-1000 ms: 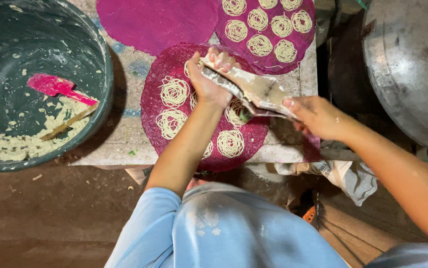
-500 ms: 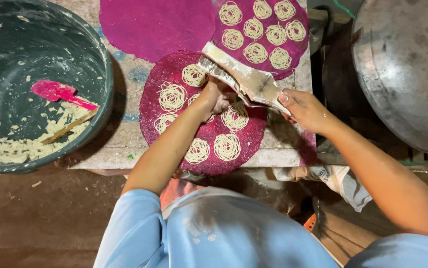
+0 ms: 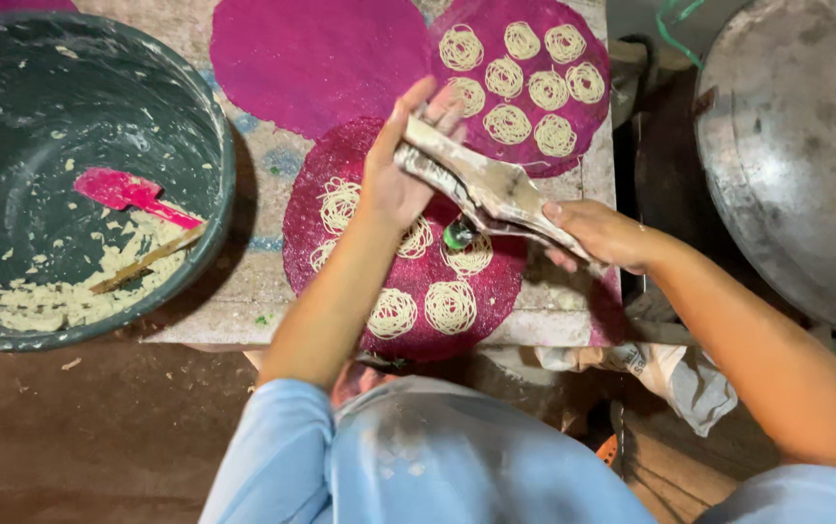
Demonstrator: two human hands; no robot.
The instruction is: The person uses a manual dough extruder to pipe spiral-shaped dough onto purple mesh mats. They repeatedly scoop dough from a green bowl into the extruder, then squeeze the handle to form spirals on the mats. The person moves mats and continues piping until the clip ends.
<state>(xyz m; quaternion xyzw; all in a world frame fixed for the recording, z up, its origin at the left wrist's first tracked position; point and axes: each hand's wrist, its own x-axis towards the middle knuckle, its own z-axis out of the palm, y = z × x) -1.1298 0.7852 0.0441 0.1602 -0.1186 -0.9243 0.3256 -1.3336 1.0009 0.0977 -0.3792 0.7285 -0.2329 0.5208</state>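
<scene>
Both hands are gripping a metal hand press point(image 3: 486, 184), which is being held over the near magenta round mat point(image 3: 321, 175). The press's long axis is running diagonally, from upper left to lower right across the head view. The left hand point(image 3: 400, 165) is clasping the upper-left end, fingers curled narrow around the lever bars with the fingertips showing above them. The right hand point(image 3: 604, 235) is closing on the lower-right handle end, thumb lying along the top bar. The left hand is sitting nearer the mat's centre; the right is sitting at the mat's right edge.

A small green nozzle point(image 3: 458, 234) is pointing downward from the underside of the press, roughly midway between the two hands, directly above a noodle coil point(image 3: 466, 257) on the mat. Whether a strand is currently running from nozzle to coil is hard to tell; the view is too fine there.

Further coils are lying on the near mat, partly hidden by the left forearm. The far right mat point(image 3: 592, 39) is carrying a full set of coils. The far left mat point(image 3: 311, 58) is carrying none. A dark green basin point(image 3: 214, 146) is standing to the left, holding pale dough and a pink spatula point(image 3: 131, 192). A large metal pan point(image 3: 786, 146) is standing at right, apart from the table.
</scene>
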